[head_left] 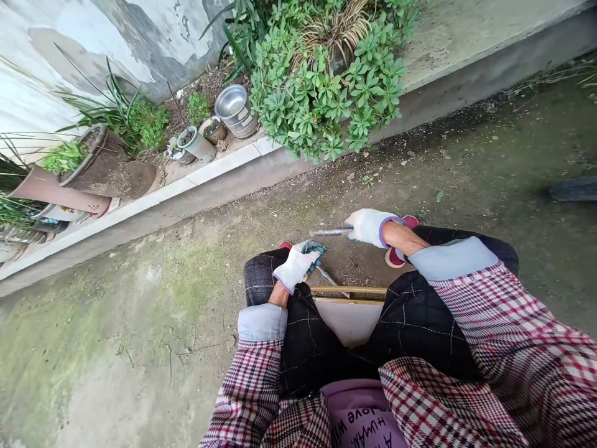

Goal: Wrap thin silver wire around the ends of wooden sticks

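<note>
My left hand (301,261), in a white work glove with dark teal coated fingers, is closed round a slender grey rod-like tool (326,274). The tool slants down to the right, its far end at a yellowish bar (368,290) between my knees. Above and to the right, my right hand (368,226), gloved in white with a purple cuff, grips a thicker grey metal rod (330,232). That rod points left, roughly level, slightly blurred, and is apart from the left hand. Its exact kind I cannot make out. Below the bar lies a pale panel (349,320) with a yellowish edge.
Bare, mossy ground (140,311) surrounds me. A raised bed with a tiled edge (224,165) crosses ahead, bearing a leafy bush (321,99), a metal pot (236,112) and several planters, including a large brown pot (112,165). A dark object (574,189) lies far right.
</note>
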Motion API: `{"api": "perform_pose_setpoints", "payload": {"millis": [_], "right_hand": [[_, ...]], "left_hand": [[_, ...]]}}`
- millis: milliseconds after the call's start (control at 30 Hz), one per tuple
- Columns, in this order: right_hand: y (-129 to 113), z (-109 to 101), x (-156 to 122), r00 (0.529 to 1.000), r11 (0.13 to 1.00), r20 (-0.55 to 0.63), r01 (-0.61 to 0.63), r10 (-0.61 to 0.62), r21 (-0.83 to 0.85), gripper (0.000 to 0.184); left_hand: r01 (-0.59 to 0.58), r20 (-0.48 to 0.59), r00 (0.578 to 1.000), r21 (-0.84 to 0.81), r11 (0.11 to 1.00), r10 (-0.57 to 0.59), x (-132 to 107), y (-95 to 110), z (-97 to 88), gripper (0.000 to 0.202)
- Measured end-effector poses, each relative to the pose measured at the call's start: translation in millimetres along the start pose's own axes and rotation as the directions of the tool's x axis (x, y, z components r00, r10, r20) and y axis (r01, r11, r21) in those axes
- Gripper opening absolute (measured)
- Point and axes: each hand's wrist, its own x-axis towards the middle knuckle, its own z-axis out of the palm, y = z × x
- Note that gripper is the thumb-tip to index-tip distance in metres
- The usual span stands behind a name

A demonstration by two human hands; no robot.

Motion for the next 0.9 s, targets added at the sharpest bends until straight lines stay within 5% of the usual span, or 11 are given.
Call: {"api": "perform_pose_setpoints", "payload": {"millis": [67, 133, 267, 400, 467, 533, 600, 667, 767, 900], "right_hand": [[-4, -3, 5, 0.997, 0.997, -0.056, -0.052, 0.055, 0.055, 0.019], [-11, -4, 3, 0.994, 0.957, -0.063, -0.071, 0.092, 0.281, 0.02], [-20, -6, -13, 0.999, 0.632, -0.034, 0.04, -0.022, 0.774, 0.034], [-11, -18, -28, 0.981, 0.464, -0.048, 0.132, -0.188, 0.876, 0.044], [-4, -22, -32, 0.958, 0.516, 0.028, 0.129, -0.286, 0.847, 0.045], [0, -20, -33, 0.923, 0.678, 0.174, 0.115, -0.344, 0.726, 0.045], [1, -15, -29, 0.921, 0.89, 0.294, 0.106, -0.256, 0.444, 0.04], [0, -8, -20, 0.954, 0.992, 0.285, 0.061, -0.091, 0.113, 0.032], [-2, -5, -5, 0.988, 0.979, 0.14, -0.041, 0.07, -0.199, 0.028], [0, -17, 3, 0.987, 0.956, -0.032, -0.161, 0.157, -0.245, 0.038]], "left_hand": [[-0.02, 0.023, 0.999, -0.064, 0.998, 0.022, -2, 3, 4.4, 0.024], [-0.068, 0.014, 0.997, -0.112, 0.991, 0.071, -4, 7, 6.9, 0.028], [-0.144, -0.006, 0.99, -0.113, 0.983, 0.144, -5, 16, 9.2, 0.023], [-0.157, -0.016, 0.987, 0.002, 0.988, 0.157, 3, 33, 6.2, 0.019], [-0.169, -0.01, 0.985, 0.065, 0.983, 0.17, 9, 45, -0.5, 0.014], [-0.191, 0.008, 0.981, 0.104, 0.976, 0.191, 15, 55, -9.4, 0.009], [-0.207, 0.039, 0.978, 0.134, 0.969, 0.203, 16, 62, -16.6, 0.008], [-0.206, 0.084, 0.977, 0.174, 0.963, 0.194, 15, 62, -17.5, 0.01], [-0.162, 0.14, 0.981, 0.21, 0.964, 0.134, 15, 54, -4.5, 0.01], [-0.101, 0.111, 0.99, 0.149, 0.984, 0.085, 24, 43, 19.6, 0.013]]}}
